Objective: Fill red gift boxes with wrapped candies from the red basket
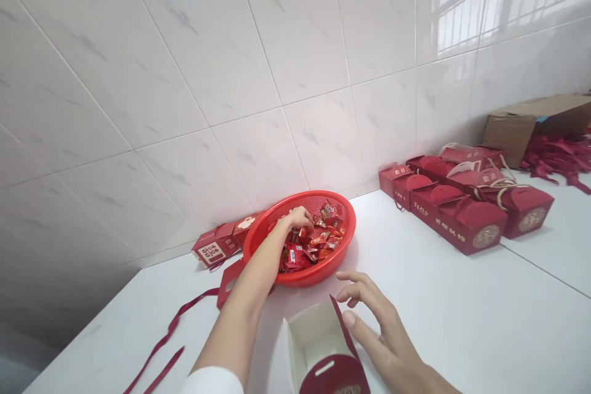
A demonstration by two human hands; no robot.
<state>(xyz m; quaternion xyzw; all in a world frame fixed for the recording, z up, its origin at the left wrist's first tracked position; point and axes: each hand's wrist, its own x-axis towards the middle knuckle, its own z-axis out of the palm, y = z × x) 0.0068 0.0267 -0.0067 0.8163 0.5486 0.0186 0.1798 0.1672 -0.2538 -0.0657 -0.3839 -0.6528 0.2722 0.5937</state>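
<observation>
One half-open right hand [385, 332] is just beside the right wall of the open box [341, 375], nearer than the left hand [300, 218], among sweets [295, 257] in the basket [318, 274] beyond, its grip unclear.

On the white panel [211, 253] of the leftmost red box [221, 235], you can read 囍; a small box [396, 183] at right says 歡喜. The open box's [335, 375] cut-off lettering stays unclear to you.
</observation>
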